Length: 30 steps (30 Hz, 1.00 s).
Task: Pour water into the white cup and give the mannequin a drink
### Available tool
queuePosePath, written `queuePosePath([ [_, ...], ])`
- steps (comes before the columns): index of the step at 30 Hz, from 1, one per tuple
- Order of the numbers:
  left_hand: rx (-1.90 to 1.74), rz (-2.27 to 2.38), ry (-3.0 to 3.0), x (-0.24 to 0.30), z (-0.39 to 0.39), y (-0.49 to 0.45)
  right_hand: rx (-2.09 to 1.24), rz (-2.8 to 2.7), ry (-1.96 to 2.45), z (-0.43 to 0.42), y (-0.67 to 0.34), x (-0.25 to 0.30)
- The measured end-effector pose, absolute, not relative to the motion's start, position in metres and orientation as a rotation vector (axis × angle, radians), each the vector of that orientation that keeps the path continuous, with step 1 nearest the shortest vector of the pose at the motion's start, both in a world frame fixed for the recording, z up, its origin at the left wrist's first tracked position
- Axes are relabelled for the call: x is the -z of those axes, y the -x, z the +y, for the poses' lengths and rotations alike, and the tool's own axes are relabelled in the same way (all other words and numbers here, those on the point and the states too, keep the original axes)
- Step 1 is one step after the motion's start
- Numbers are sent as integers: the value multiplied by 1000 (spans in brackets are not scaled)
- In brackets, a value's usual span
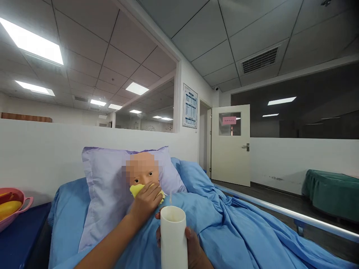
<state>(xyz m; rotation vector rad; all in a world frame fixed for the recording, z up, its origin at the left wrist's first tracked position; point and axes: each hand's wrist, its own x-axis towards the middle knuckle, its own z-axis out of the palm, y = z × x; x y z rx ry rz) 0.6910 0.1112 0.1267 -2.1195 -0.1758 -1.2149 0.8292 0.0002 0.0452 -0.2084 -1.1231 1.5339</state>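
Left hand (146,201) at picture centre, fingers together and clamped on a yellow cloth (136,189), pressed against the lower part of a manikin head (143,168); forearm reaching in from 7 o'clock. Cloth showing at 10 o'clock and at 3 o'clock of the knuckles, the rest hidden under the hand.

Right hand (193,248) at the bottom edge, at 5 o'clock of the left hand, wrapped around a white cup (173,235), thumb on its left side and fingers on its right. Cup upright, plain, with no print or label on the side in view, its open rim just below the left hand and not touching it. Contents not visible.

Manikin head resting on a lilac pillow (106,186), body covered by a rumpled blue blanket (224,224) spreading toward 4 o'clock. Metal bed rail (280,211) along the blanket's far edge.

At 9 o'clock, a pink basin (24,203) with something yellow inside, on a dark blue table (19,239).

At 1 o'clock, a framed wall chart (190,106) with rows of print too small to read. At 2 o'clock, a white door (230,157) with a pink label (229,120) in its window, the writing illegible. At 3 o'clock, a green-covered bed (333,190).
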Motion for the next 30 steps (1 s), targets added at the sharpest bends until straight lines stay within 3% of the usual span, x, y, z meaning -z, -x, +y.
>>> queuePosePath([
  [6, 1317, -111, 2286, -95, 102, -674, -1457, -1139, 275, 0, -826, -43],
  [14, 1506, -25, 2234, -160, 88, -670, -1463, -1240, 307, -3, -828, -46],
  [17, 1386, -93, 2221, -166, 94, -683, -1430, -1259, 278, -4, -826, -50],
  [21, 1211, -141, 2132, -140, 107, -693, -1493, -1210, 243, -4, -824, -53],
  [30, 1325, -146, 2235, -87, 91, -670, -1506, -1149, 337, -6, -826, -50],
])
